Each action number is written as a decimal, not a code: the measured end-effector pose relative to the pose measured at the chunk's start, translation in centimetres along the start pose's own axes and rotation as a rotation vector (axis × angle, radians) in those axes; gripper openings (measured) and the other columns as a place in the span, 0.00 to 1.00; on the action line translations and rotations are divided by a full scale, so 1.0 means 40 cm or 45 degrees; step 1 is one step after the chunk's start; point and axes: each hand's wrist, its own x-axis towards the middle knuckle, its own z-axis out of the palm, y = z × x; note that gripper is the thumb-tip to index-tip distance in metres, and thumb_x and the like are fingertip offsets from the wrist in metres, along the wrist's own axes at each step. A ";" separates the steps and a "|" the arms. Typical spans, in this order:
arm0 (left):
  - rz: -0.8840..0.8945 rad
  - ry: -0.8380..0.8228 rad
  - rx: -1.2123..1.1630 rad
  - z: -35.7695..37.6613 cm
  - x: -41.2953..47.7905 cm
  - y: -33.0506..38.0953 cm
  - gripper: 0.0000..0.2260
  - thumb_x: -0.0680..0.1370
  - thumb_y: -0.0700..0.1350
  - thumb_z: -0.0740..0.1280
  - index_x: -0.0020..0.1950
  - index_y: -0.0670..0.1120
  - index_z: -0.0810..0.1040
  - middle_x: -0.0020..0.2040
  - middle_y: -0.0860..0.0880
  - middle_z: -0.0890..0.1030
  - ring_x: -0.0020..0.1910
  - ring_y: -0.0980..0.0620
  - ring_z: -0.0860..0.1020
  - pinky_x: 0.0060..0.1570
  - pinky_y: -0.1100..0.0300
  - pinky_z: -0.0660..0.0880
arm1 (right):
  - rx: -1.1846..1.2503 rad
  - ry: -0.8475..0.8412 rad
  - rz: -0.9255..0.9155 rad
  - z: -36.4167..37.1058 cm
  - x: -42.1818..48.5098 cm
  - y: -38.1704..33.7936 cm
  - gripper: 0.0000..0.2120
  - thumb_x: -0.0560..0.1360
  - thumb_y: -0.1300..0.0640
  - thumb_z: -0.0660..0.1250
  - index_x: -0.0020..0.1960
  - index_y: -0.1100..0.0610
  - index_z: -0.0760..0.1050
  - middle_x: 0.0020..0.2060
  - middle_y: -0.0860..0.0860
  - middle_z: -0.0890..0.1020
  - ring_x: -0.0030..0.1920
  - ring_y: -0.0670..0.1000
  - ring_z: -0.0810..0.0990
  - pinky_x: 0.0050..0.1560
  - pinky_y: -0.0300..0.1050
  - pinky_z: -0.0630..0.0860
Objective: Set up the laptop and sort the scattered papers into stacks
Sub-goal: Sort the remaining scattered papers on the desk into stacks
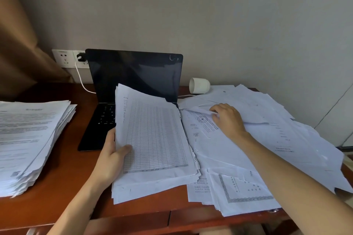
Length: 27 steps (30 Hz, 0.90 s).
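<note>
- A wooden desk [63, 187] stands against a plain wall, seen from above by the person working at it.
- A laptop [133, 74] stands open at the back edge, its screen dark. A white cable [80, 76] runs from it to a wall socket [63, 58].
- A tall, roughly squared stack [28, 139] of printed pages sits at the left edge.
- The left hand [112, 156] grips a thick bundle [152, 133] near the front edge, thumb on top and fingers underneath. The bundle is tilted up, and its far end covers part of the keyboard.
- The right hand [227, 118] reaches into the scattered papers [277, 139] that cover the right half of the desk. Its fingers curl round the raised edge of a loose sheet [202, 109].
- A white cup [199, 85] lies on its side at the back edge, touching the scattered papers.
- The step in hand appears to be adding that sheet to the bundle.
- To do it well, lift one sheet only and peel it free slowly, because the overlapped sheets probably drag their neighbours.
- Keep the bundle's edges aligned, then set it down off the keyboard.
</note>
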 end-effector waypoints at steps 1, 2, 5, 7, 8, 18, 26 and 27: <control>0.001 -0.002 0.005 -0.001 0.000 -0.001 0.24 0.83 0.38 0.66 0.73 0.59 0.65 0.68 0.53 0.75 0.68 0.47 0.77 0.67 0.38 0.75 | 0.062 -0.002 0.019 -0.008 -0.012 -0.005 0.07 0.74 0.63 0.73 0.51 0.59 0.82 0.45 0.53 0.83 0.48 0.57 0.80 0.46 0.51 0.77; 0.004 -0.002 0.013 -0.001 -0.001 -0.001 0.24 0.83 0.38 0.66 0.74 0.59 0.65 0.68 0.53 0.75 0.68 0.47 0.76 0.67 0.38 0.75 | 0.125 -0.017 0.029 -0.019 -0.023 -0.010 0.07 0.75 0.61 0.73 0.53 0.59 0.82 0.47 0.52 0.83 0.49 0.56 0.79 0.47 0.51 0.76; 0.012 -0.004 0.017 0.002 -0.003 0.003 0.24 0.83 0.40 0.67 0.75 0.57 0.64 0.68 0.53 0.75 0.68 0.46 0.76 0.67 0.38 0.75 | 0.355 -0.008 0.108 -0.054 -0.064 -0.019 0.09 0.76 0.58 0.74 0.55 0.58 0.81 0.46 0.48 0.78 0.49 0.51 0.76 0.48 0.47 0.71; 0.020 -0.001 0.011 0.004 -0.006 0.007 0.24 0.83 0.37 0.65 0.74 0.57 0.64 0.68 0.52 0.74 0.68 0.46 0.75 0.67 0.39 0.75 | 0.401 0.007 0.135 -0.071 -0.106 -0.018 0.10 0.75 0.57 0.75 0.56 0.55 0.82 0.45 0.46 0.77 0.49 0.48 0.74 0.50 0.44 0.72; 0.022 0.000 0.018 0.005 -0.007 0.008 0.24 0.83 0.37 0.65 0.73 0.57 0.63 0.68 0.52 0.74 0.68 0.46 0.75 0.68 0.39 0.75 | 0.351 -0.051 0.115 -0.073 -0.130 -0.013 0.12 0.75 0.56 0.75 0.57 0.54 0.82 0.47 0.46 0.77 0.50 0.48 0.73 0.52 0.45 0.73; 0.028 -0.025 -0.004 0.008 -0.014 0.020 0.24 0.83 0.35 0.65 0.72 0.57 0.63 0.67 0.51 0.74 0.68 0.46 0.74 0.67 0.41 0.75 | 0.243 0.075 0.298 -0.124 -0.235 -0.039 0.10 0.83 0.53 0.64 0.53 0.58 0.80 0.48 0.52 0.85 0.49 0.55 0.82 0.49 0.48 0.78; 0.035 -0.017 -0.194 0.031 -0.011 0.074 0.24 0.82 0.32 0.65 0.71 0.53 0.66 0.64 0.48 0.76 0.62 0.46 0.78 0.52 0.52 0.79 | 1.245 0.344 0.592 -0.286 -0.261 -0.140 0.11 0.83 0.57 0.65 0.64 0.51 0.78 0.56 0.42 0.84 0.58 0.40 0.81 0.54 0.34 0.77; 0.034 -0.022 -0.225 0.037 -0.009 0.083 0.24 0.82 0.32 0.65 0.71 0.54 0.66 0.64 0.47 0.77 0.62 0.45 0.79 0.52 0.51 0.80 | 1.315 0.372 0.623 -0.300 -0.260 -0.144 0.11 0.83 0.56 0.65 0.64 0.51 0.78 0.58 0.43 0.84 0.59 0.42 0.82 0.55 0.37 0.78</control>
